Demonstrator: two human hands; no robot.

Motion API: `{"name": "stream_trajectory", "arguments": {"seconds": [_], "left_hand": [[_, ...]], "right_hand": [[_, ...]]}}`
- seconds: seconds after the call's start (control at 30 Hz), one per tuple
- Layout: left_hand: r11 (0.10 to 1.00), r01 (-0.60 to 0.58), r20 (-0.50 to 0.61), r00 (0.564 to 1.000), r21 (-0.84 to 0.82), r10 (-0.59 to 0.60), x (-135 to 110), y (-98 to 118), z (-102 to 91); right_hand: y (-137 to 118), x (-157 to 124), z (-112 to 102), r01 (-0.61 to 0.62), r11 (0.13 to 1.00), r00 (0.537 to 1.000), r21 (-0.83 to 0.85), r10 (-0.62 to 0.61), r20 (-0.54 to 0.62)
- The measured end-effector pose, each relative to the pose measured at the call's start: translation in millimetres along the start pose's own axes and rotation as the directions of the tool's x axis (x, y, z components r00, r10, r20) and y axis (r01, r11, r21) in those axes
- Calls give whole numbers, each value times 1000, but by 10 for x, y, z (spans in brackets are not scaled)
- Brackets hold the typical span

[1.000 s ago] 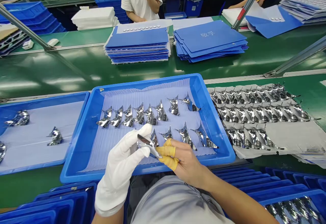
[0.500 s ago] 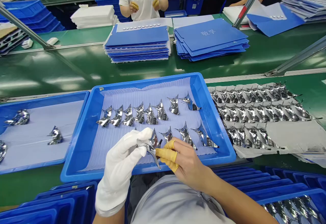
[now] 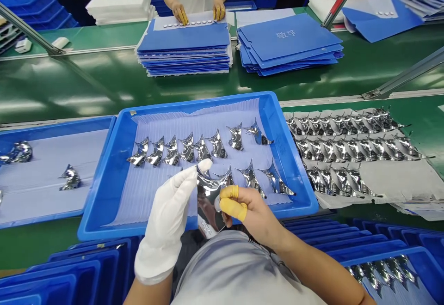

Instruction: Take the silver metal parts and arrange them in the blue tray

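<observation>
A shiny chrome curved part (image 3: 209, 198) is held up in front of me, its broad mirror face toward me. My left hand (image 3: 166, 215), in a white glove, pinches its upper left edge. My right hand (image 3: 248, 210), with yellow finger cots, has its fingers closed at the part's right edge; a small pale thing shows at the fingertips, too hidden to name. Behind the hands, a blue tray (image 3: 99, 203) with a white liner carries two rows of similar chrome parts (image 3: 188, 148). Some of the front row is covered by my hands.
Left stands another blue tray (image 3: 65, 218) with a few chrome parts. Rows of chrome parts (image 3: 342, 150) lie on paper at right. Stacked blue trays (image 3: 65, 272) sit below. Blue sheet stacks (image 3: 187, 60) lie across the bench, where a co-worker's hands (image 3: 180, 13) touch the top sheet.
The chrome part has turned from edge-on to broad face toward me. My right hand has shifted slightly right. The co-worker's hands have come down onto the sheet stack.
</observation>
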State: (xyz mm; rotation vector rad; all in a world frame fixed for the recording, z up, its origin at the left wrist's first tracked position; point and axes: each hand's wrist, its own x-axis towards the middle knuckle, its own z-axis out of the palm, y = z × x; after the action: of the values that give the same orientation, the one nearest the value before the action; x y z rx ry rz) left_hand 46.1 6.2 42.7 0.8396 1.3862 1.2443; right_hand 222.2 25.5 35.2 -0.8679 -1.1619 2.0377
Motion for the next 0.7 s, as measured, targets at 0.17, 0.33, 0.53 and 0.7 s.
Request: {"name": "stream_trajectory", "arguments": {"seconds": [0.17,0.33,0.53,0.7], "left_hand": [[993,115,291,951,-24,-103,-18,64,-11],[990,132,176,977,-42,-123,-3,87,41],[983,123,6,992,-136,-123,33,3,100],[999,7,-140,990,-52,-14,68,-52,196]], "right_hand": [[31,51,-2,-2,992,999,123,6,-38],[76,77,13,-13,973,999,232,24,-48],[60,84,68,-119,895,989,430,143,-25],[147,97,111,-249,746,961,617,270,61]]}}
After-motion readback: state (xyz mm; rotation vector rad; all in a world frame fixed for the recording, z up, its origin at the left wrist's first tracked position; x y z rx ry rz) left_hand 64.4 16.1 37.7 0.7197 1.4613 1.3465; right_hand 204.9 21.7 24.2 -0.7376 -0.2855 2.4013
